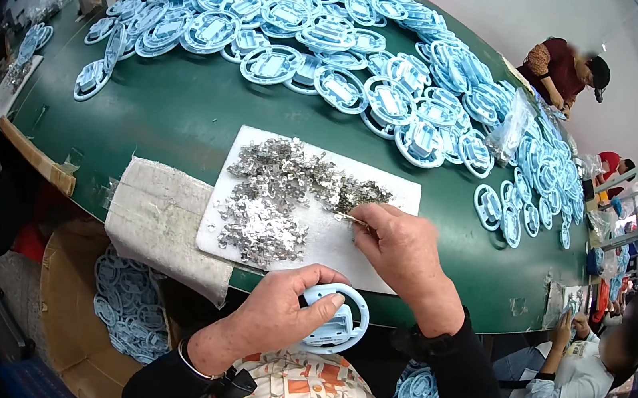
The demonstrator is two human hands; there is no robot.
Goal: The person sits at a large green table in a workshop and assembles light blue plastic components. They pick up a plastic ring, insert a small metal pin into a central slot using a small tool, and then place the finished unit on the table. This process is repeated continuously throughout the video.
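My left hand (278, 310) is closed round a light-blue oval plastic ring part (353, 328) with an inner frame, held over my lap just below the table edge. The thumb lies across its front. My right hand (401, 246) pinches a small thin metal piece (349, 217) at the right side of a heap of small silvery metal clips (282, 170). Its exact shape is too small to make out. The clips lie loose on a white foam board (335, 257), thickest along its far and left sides.
Across the green table (178, 108) spreads a large pile of blue oval parts (278, 16). A grey cloth (164, 215) lies left of the board. More parts fill a cardboard box (66, 311) below left. Other people (553, 73) sit around the table.
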